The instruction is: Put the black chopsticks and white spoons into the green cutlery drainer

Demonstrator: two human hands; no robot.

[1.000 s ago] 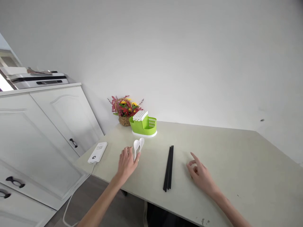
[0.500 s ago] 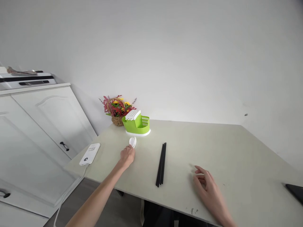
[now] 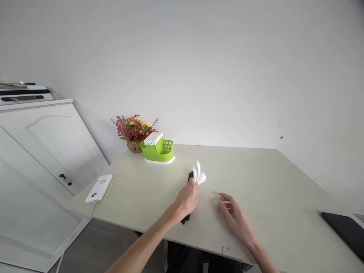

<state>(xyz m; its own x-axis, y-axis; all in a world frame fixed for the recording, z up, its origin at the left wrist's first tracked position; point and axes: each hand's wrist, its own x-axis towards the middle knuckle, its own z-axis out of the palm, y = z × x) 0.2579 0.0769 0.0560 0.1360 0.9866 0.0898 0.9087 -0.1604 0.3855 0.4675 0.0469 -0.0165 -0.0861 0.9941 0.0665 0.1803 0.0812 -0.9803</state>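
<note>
My left hand [image 3: 187, 197] is closed around the handles of several white spoons [image 3: 198, 173], whose bowls fan out beyond my fingers. It is over a bundle of black chopsticks [image 3: 185, 219] lying on the table, covering their middle; only the two ends show. To the right, my right hand [image 3: 232, 212] hovers close to the tabletop with fingers loosely curled and apart, holding nothing. Farther back stands a green utensil holder [image 3: 157, 151] with a white slotted top and a white base.
Behind the holder sits a wicker basket of flowers [image 3: 134, 146]. A white power bank [image 3: 99, 188] with a cable lies at the table's left edge. A black tablet-like slab [image 3: 344, 231] lies at the right. White cabinets [image 3: 51, 170] flank the table [image 3: 250, 167].
My left hand has carried the white spoons rightward from in front of the green holder to above the chopsticks. My right hand has shifted slightly left in view, as the view turned a little right.
</note>
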